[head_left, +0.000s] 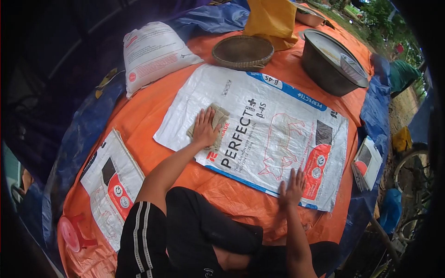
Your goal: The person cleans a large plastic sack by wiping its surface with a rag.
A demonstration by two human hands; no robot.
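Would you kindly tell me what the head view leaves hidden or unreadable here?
- Cloth: partly covered by the left hand.
- White feed sack: small print too small to read; the right hand covers an edge.
- Metal basin: contents unclear, distorted near the frame edge.

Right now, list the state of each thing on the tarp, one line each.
White printed feed sack: spread flat on the orange tarp.
Beige cloth: crumpled, pressed under the left hand.
Right hand: flat on the sack's edge.
Round woven basket: upright.
Grey metal basin: tilted.
White filled bag: lying down.
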